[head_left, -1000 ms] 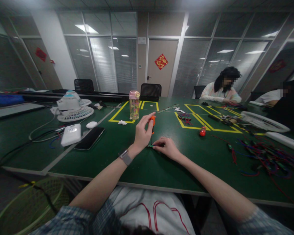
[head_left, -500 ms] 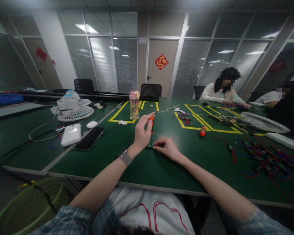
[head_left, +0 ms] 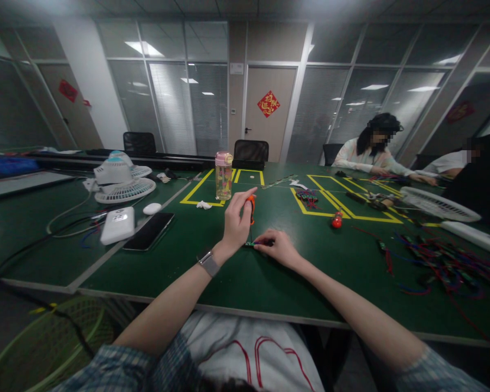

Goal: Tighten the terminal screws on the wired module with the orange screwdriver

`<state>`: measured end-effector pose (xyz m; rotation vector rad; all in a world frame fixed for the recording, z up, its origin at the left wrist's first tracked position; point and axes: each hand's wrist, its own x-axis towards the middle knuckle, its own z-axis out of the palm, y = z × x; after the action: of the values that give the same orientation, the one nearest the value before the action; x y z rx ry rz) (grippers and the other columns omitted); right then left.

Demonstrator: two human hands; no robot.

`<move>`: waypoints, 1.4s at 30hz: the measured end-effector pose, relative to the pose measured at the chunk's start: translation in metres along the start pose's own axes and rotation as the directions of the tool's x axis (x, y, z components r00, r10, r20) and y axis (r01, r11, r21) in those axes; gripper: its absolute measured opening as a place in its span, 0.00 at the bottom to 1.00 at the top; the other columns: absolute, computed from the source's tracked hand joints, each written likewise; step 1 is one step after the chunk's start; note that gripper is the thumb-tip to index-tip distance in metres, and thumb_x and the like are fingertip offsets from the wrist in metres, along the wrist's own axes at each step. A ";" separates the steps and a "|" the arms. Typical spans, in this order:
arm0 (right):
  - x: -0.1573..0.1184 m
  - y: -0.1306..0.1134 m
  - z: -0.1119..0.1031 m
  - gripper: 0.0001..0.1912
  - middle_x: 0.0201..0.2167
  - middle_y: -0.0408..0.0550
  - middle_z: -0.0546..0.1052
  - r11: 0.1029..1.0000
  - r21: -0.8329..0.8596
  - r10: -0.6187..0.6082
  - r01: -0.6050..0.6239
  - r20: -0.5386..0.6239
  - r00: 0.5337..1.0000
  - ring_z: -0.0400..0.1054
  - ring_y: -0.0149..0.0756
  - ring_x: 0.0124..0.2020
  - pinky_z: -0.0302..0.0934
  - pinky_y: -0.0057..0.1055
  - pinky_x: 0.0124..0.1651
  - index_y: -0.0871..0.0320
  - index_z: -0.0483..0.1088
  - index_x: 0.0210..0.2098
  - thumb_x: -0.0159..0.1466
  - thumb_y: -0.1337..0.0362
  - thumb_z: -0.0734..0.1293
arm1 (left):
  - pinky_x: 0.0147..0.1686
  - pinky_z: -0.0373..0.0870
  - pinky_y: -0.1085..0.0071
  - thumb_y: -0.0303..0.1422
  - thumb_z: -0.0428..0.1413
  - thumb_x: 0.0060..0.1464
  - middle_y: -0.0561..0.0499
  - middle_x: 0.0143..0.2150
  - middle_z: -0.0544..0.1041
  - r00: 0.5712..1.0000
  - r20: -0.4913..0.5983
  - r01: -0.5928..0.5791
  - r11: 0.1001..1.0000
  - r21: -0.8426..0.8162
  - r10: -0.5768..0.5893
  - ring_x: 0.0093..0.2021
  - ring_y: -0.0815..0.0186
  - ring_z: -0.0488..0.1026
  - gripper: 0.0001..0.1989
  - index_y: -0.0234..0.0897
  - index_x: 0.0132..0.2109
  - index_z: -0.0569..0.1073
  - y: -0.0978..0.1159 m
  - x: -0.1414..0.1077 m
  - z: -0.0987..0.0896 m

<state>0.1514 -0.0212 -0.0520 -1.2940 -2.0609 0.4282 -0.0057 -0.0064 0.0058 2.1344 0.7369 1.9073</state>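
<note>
My left hand is closed around the orange handle of a screwdriver, which stands upright over the table. The thin shaft points down to a small green circuit board. Whether the tip sits in a screw is too small to see. My right hand pinches the board's right end between thumb and fingertips, low on the green table top. A second screwdriver, short with a red handle, lies apart to the right.
Left of my arms are a phone, a white power bank and a white fan. A bottle stands ahead. Wired boards pile up at right, near a white power strip. Across the table sits a co-worker.
The screwdriver handle appears slightly turned in my left hand. My right hand stays in place on the board. The co-worker's hand across the table has shifted a little to the right.
</note>
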 end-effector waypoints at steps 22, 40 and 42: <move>0.000 -0.004 -0.002 0.06 0.28 0.47 0.76 1.000 0.002 0.015 -0.015 -0.005 1.000 0.67 0.32 0.28 0.60 0.27 0.33 0.59 0.78 0.32 0.55 0.66 0.70 | 0.42 0.66 0.69 0.33 0.52 0.59 0.50 0.38 0.66 0.999 -0.044 -0.002 0.995 0.097 0.006 0.38 0.67 0.67 0.10 0.40 0.46 0.73 0.003 0.000 0.000; 0.000 0.000 0.000 0.06 0.29 0.47 0.76 1.000 0.001 0.008 -0.008 0.006 1.000 0.67 0.32 0.29 0.60 0.27 0.34 0.58 0.78 0.33 0.55 0.66 0.70 | 0.44 0.65 0.68 0.34 0.50 0.60 0.49 0.39 0.67 0.999 -0.027 -0.015 0.997 0.079 0.017 0.41 0.66 0.67 0.11 0.41 0.48 0.73 0.003 0.000 0.000; 0.000 0.001 0.000 0.06 0.28 0.46 0.76 1.000 0.002 0.006 -0.006 0.007 1.000 0.67 0.32 0.29 0.60 0.27 0.34 0.58 0.78 0.33 0.55 0.66 0.70 | 0.46 0.65 0.67 0.33 0.45 0.63 0.48 0.43 0.69 1.000 -0.007 -0.013 0.999 0.038 0.014 0.44 0.66 0.68 0.14 0.40 0.51 0.71 0.002 0.000 0.000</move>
<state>0.1520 -0.0205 -0.0522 -1.2990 -2.0625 0.4382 -0.0051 -0.0079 0.0063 2.1618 0.7684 1.9234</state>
